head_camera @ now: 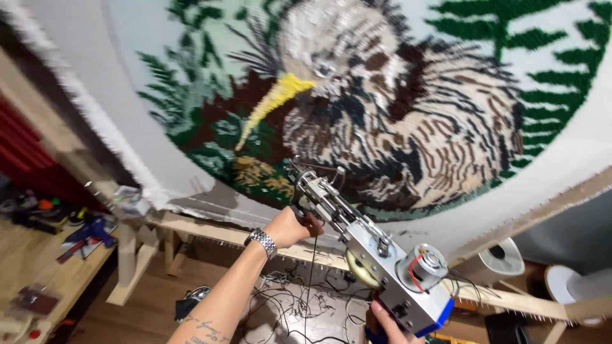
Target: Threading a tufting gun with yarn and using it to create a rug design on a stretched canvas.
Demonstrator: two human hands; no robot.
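A metal tufting gun with a round motor at its rear points up at a stretched cloth bearing a tufted brown bird with a yellow beak among green fronds. My left hand, with a metal watch on the wrist, grips the gun's front handle just below the cloth. My right hand holds the blue rear grip at the bottom edge, mostly hidden by the gun's body. A dark yarn strand hangs down from the gun's front.
A wooden frame with tack strips holds the cloth. A wooden workbench at the left carries a blue tool and small items. Tangled yarn lies on the floor below. White cones stand at the lower right.
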